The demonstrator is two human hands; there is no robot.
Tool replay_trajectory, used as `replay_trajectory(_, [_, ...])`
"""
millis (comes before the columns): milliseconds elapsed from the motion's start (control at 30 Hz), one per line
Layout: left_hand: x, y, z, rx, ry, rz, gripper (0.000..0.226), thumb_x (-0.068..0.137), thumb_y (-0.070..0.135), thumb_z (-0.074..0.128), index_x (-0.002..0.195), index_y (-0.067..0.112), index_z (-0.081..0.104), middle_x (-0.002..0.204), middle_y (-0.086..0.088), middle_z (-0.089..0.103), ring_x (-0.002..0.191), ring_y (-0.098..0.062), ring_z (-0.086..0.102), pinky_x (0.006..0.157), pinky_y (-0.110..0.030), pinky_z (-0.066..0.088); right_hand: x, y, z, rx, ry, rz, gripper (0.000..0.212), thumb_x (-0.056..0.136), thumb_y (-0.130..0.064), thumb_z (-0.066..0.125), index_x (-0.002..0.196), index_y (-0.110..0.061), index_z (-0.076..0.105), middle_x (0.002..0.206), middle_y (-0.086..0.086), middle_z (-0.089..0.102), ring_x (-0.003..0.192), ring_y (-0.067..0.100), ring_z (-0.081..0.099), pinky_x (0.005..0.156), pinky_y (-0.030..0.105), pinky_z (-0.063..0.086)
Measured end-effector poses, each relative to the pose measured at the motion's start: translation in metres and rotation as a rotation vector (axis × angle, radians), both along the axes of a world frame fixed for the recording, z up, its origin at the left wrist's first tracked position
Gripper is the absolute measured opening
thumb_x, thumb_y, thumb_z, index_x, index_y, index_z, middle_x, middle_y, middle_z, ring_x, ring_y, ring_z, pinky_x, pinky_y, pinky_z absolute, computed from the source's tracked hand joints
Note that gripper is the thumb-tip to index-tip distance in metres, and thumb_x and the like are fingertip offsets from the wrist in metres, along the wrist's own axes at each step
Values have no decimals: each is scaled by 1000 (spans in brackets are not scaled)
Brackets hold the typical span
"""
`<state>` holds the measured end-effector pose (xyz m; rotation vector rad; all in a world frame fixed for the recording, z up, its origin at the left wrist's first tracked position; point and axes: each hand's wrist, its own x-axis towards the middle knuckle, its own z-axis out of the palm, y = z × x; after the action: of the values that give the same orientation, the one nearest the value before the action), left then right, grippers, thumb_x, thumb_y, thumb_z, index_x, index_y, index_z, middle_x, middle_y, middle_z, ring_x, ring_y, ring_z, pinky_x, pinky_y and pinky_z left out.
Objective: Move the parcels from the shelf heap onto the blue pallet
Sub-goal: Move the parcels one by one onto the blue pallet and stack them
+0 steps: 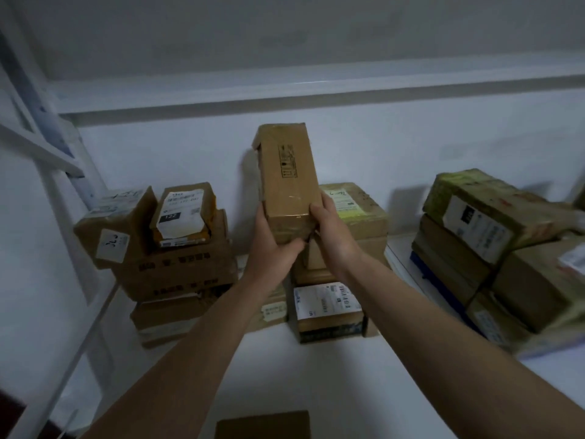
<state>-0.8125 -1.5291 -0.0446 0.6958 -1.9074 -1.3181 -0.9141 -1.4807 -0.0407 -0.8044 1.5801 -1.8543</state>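
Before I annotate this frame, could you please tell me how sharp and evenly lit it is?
Head view: dim, bluish light; tall brown cardboard box in both hands fairly sharp, casting a soft wall shadow to its left; green-taped parcel stack at right smeared; shelf rail bows.

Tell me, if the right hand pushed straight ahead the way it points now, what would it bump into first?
Probably the yellow-labelled parcel stacked just behind it. The right hand points up and away while gripping the tall brown box, with that parcel close beyond its fingers; the white wall follows. Depth is uncertain.
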Motion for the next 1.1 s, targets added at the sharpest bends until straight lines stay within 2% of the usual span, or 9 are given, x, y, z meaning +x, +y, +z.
replay_trajectory(200, [-26,39,17,-13,83,-90,92,80,-2,66,150,26,14,133,3,48,114,-9,52,96,-31,49,-7,56,31,-48,134,-131,47,101,-21,33,147,-27,30,128,0,56,113,14,55,87,21,50])
replay_trajectory(300, [-43,66,31,-26,102,-156,95,82,2,65,150,33,6,137,5,45,119,-8,49,102,-33,45,-17,89,50,-61,212,-183,50,101,-24,36,149,-28,22,136,1,49,122,17,50,103,35,44])
replay_trajectory(367, [-56,89,41,-55,129,-201,93,84,3,63,149,33,5,139,5,43,121,-8,48,100,-26,46,-26,116,61,-95,221,-211,52,101,-23,39,149,-26,20,138,3,47,124,17,48,105,35,43])
replay_trajectory(467, [-80,132,54,-87,142,-249,89,87,1,61,150,29,4,139,3,43,117,-6,48,76,-5,46,-42,162,75,-128,235,-264,54,101,-21,42,150,-23,20,139,4,45,126,19,47,103,33,44])
replay_trajectory(600, [-113,196,63,-88,157,-354,86,87,-1,59,149,28,8,135,3,46,113,-5,52,72,-5,46,-74,232,85,-126,259,-355,53,101,-18,43,149,-18,21,139,9,45,124,23,48,100,34,46])
replay_trajectory(733, [-146,258,66,-73,132,-432,82,82,9,68,145,29,20,127,5,53,107,-2,55,81,-17,49,-108,306,88,-72,267,-437,50,101,-22,44,147,-21,24,135,6,49,113,18,53,77,22,51])
replay_trajectory(833, [-169,299,67,-43,109,-502,79,77,15,72,140,29,27,124,7,55,112,-7,56,97,-33,49,-135,359,88,-27,238,-493,48,99,-24,46,144,-21,29,129,5,53,108,19,57,86,35,54])
replay_trajectory(967, [-198,352,73,-4,67,-612,72,83,18,71,142,25,30,125,6,56,114,-11,57,101,-36,47,-171,426,87,-11,207,-533,46,99,-23,47,141,-17,32,123,6,55,95,14,60,74,30,54])
replay_trajectory(1100, [-226,393,74,-7,1,-641,80,66,38,69,139,28,38,129,7,55,117,-14,56,101,-41,47,-201,480,82,17,144,-557,54,91,-35,53,139,-21,35,127,10,57,114,28,59,99,52,47])
